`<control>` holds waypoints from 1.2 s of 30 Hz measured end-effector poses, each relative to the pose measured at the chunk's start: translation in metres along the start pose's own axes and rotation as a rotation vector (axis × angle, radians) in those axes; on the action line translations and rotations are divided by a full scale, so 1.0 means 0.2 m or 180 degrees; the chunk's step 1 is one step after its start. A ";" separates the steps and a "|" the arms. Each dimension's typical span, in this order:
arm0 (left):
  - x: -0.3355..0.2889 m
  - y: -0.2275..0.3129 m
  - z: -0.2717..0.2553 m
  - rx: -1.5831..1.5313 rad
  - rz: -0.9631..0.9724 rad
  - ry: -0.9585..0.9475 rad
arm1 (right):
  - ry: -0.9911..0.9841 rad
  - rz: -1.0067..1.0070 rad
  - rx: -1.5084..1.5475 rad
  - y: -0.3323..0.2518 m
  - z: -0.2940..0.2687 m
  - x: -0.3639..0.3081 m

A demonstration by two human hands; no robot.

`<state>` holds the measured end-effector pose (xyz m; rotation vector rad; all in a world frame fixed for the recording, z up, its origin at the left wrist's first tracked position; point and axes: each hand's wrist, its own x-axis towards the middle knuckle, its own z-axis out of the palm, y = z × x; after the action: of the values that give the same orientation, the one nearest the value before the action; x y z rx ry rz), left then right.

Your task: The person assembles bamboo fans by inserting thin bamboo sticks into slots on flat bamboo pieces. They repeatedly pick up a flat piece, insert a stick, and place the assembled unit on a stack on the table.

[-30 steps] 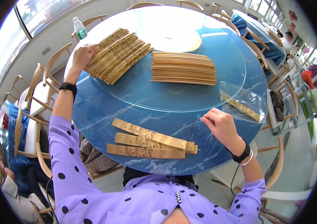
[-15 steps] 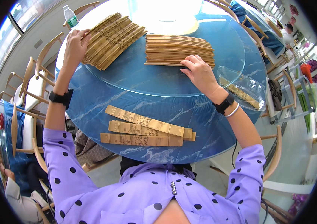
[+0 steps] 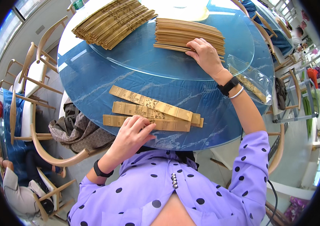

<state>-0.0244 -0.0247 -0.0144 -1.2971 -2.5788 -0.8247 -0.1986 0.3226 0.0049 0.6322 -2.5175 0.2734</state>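
Three gold paper chopstick sleeves (image 3: 148,101) with dark printed patterns lie partly overlapping near the front edge of the table. My left hand (image 3: 131,133) is over the nearest sleeve, its fingers bent and the thumb apart from the index finger; nothing shows between them. Farther back, a row of light brown wooden chopsticks (image 3: 186,32) rests on the glass turntable. At their near edge my right hand (image 3: 205,54) pinches a chopstick between thumb and fingers. A large fanned stack of the same gold sleeves (image 3: 113,22) stands left of the chopsticks.
The round table has a blue marbled cover (image 3: 88,81) and a glass turntable (image 3: 156,71). A clear plastic bag (image 3: 258,81) with a gold sleeve lies at the right. Wooden chairs (image 3: 48,37) and a patterned brown bag (image 3: 77,132) stand at the left.
My left hand has left the fanned stack and come down to the nearest loose sleeve. My right hand stays at the chopsticks' near edge. The whole view has shifted slightly.
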 end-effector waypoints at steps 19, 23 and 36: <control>0.31 -0.07 -0.15 0.0382 0.0634 0.0010 | -0.0386 -0.0291 -0.0672 -0.04 0.01 -0.08; 0.46 -0.07 -0.08 0.0803 0.0997 -0.0610 | -0.0398 -0.0329 -0.0402 -0.05 0.03 -0.06; 0.34 0.08 0.08 0.1075 0.1082 -0.0913 | -0.0252 -0.0610 -0.1135 -0.11 0.07 -0.09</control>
<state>-0.0525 0.0395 0.0025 -1.7679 -2.4375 -0.1447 -0.1817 0.3060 -0.0153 0.7400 -2.4693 -0.2695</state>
